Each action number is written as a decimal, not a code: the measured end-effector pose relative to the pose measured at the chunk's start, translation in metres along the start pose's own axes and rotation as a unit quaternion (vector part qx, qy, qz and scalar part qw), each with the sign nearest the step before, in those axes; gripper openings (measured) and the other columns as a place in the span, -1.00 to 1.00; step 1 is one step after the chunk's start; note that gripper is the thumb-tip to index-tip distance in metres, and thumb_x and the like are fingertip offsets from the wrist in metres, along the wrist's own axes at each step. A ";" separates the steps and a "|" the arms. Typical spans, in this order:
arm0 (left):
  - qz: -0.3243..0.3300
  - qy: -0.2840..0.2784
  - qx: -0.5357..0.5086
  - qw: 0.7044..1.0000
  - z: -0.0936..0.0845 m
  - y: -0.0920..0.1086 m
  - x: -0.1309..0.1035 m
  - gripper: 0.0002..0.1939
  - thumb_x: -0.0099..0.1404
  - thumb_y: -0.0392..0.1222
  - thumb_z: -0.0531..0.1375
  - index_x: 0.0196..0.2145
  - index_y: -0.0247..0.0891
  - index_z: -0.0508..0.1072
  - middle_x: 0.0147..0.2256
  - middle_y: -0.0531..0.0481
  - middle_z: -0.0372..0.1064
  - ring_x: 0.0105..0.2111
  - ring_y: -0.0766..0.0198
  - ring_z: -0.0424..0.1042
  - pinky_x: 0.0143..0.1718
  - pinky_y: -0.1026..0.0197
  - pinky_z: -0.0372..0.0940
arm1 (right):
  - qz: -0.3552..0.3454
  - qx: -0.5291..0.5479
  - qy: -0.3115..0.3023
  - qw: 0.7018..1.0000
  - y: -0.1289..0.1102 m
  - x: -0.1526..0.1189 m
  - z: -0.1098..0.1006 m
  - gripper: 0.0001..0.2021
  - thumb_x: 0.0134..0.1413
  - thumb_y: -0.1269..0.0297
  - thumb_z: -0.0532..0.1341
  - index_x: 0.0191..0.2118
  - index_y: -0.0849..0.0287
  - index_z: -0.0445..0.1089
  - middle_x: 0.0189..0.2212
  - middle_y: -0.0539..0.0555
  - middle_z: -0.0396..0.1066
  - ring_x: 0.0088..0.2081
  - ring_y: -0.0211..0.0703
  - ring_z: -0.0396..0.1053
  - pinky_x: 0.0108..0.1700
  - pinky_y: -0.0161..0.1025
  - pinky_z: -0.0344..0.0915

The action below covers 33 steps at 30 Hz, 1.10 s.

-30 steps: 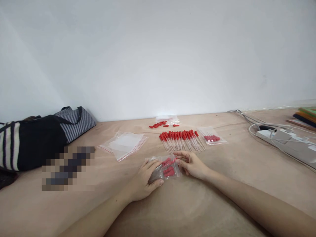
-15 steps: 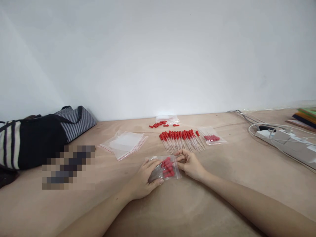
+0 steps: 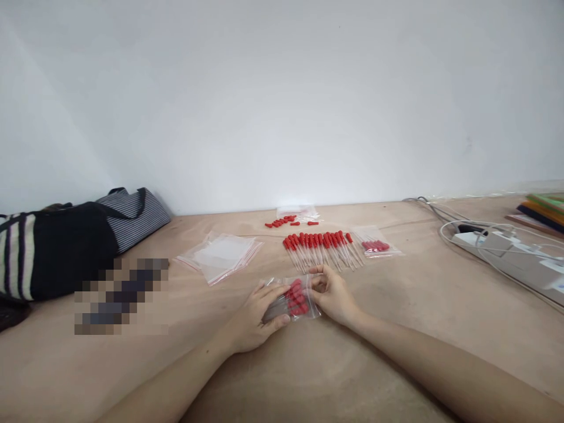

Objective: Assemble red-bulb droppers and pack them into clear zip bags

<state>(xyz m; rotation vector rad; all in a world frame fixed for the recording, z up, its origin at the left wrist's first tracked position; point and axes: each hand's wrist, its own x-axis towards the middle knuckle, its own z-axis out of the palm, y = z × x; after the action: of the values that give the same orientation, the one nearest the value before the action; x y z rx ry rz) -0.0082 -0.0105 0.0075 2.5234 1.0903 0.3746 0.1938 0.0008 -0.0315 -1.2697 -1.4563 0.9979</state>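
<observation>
A clear zip bag [image 3: 298, 298] holding several red-bulbed droppers lies on the table in front of me, its zip end to the right. My left hand [image 3: 261, 314] grips the left part of the bag, thumb at its lower edge and fingers over the top. At the zip end, my right hand [image 3: 330, 294] has its fingers curled and pinches the bag's edge. Just behind the hands is a row of red-topped droppers [image 3: 317, 244]. To their right lies another filled bag [image 3: 376, 244].
Flat bags [image 3: 220, 255] are stacked at left. Loose red bulbs [image 3: 279, 222] and clear tubes [image 3: 311, 216] lie near the wall. A black bag [image 3: 70, 249] stands far left; a power strip [image 3: 511, 252] with cables and a colourful stack [image 3: 546, 210] are at right.
The view has shifted slightly. My right hand's fingers have moved a little along the bag's zip end; my left hand keeps its hold.
</observation>
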 end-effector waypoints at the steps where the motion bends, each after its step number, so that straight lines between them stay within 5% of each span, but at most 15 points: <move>1: 0.000 0.001 -0.003 1.000 0.000 0.000 0.000 -0.53 0.25 -0.09 0.03 0.10 -0.16 0.10 0.09 -0.07 0.14 0.10 0.14 0.08 0.14 -0.12 -0.14 | 0.007 0.014 -0.008 1.000 -0.001 0.000 -0.001 -0.64 -0.25 0.39 0.25 -0.22 0.19 0.19 -0.53 -0.04 0.38 -0.49 -0.28 0.34 -0.43 -0.32 0.24; 8: 0.029 -0.006 -0.027 0.999 -0.001 -0.001 0.000 -0.55 0.23 -0.08 0.06 0.08 -0.13 0.15 0.05 -0.04 0.20 0.06 0.14 0.15 0.14 -0.10 -0.15 | 0.044 0.090 -0.147 0.984 -0.008 -0.003 -0.003 -0.67 -0.27 0.34 0.26 -0.28 0.18 0.20 -0.68 -0.16 0.30 -0.67 -0.38 0.21 -0.58 -0.40 0.13; 14: 0.056 -0.009 -0.021 0.998 -0.004 -0.003 0.000 -0.50 0.21 -0.07 0.10 0.10 -0.12 0.12 0.07 -0.06 0.17 0.07 0.15 0.13 0.13 -0.06 -0.11 | -0.066 -0.136 -0.063 0.987 -0.009 -0.003 -0.014 -0.79 -0.22 0.33 0.26 -0.34 0.18 0.31 -0.70 -0.14 0.19 -0.63 -0.35 0.16 -0.57 -0.39 0.07; 20: 0.101 -0.045 0.053 0.992 -0.016 -0.025 0.002 -0.58 0.22 -0.03 0.09 0.05 0.05 0.20 0.07 0.04 0.19 0.14 0.10 0.00 0.12 -0.17 -0.22 | -0.213 -0.229 -0.126 0.941 -0.009 0.000 -0.040 -0.77 -0.17 0.37 0.24 -0.26 0.10 0.41 -0.22 0.07 0.29 -0.36 -0.27 0.27 -0.37 -0.31 0.21; 24: 0.087 0.033 0.114 0.989 -0.023 -0.041 0.000 -0.69 0.31 -0.21 -0.03 -0.06 0.07 0.34 0.07 0.04 0.18 0.12 0.10 0.05 0.10 -0.19 -0.18 | -0.245 -0.199 -0.194 0.929 -0.010 -0.004 -0.039 -0.82 -0.07 0.31 0.21 -0.26 0.07 0.44 -0.34 0.04 0.37 -0.27 -0.20 0.30 -0.25 -0.24 0.22; 28: 0.094 0.163 0.081 0.979 -0.019 -0.039 -0.007 -0.74 0.29 -0.22 -0.03 -0.15 -0.11 0.40 -0.11 -0.02 0.33 -0.07 0.16 0.28 -0.01 0.02 0.15 | -0.294 -0.191 -0.239 0.906 -0.012 -0.008 -0.037 -0.73 -0.09 0.26 0.23 -0.17 0.08 0.40 -0.32 0.06 0.39 -0.25 -0.18 0.30 -0.20 -0.21 0.19; 33: 0.261 0.140 0.052 0.954 -0.006 -0.026 -0.018 -0.66 0.14 -0.01 0.17 -0.16 -0.23 0.38 -0.26 -0.12 0.38 -0.27 0.19 0.37 -0.23 0.17 0.31 | -0.442 -0.335 -0.165 0.816 -0.010 -0.009 -0.035 -0.80 0.04 0.25 0.12 -0.21 0.12 0.41 -0.49 0.05 0.37 -0.39 -0.21 0.25 -0.32 -0.21 0.09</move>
<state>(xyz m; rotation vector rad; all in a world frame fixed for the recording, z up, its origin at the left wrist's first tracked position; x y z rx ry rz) -0.0394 -0.0062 -0.0003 2.8959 0.5129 0.8563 0.2256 -0.0091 -0.0146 -0.6626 -2.4694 0.0339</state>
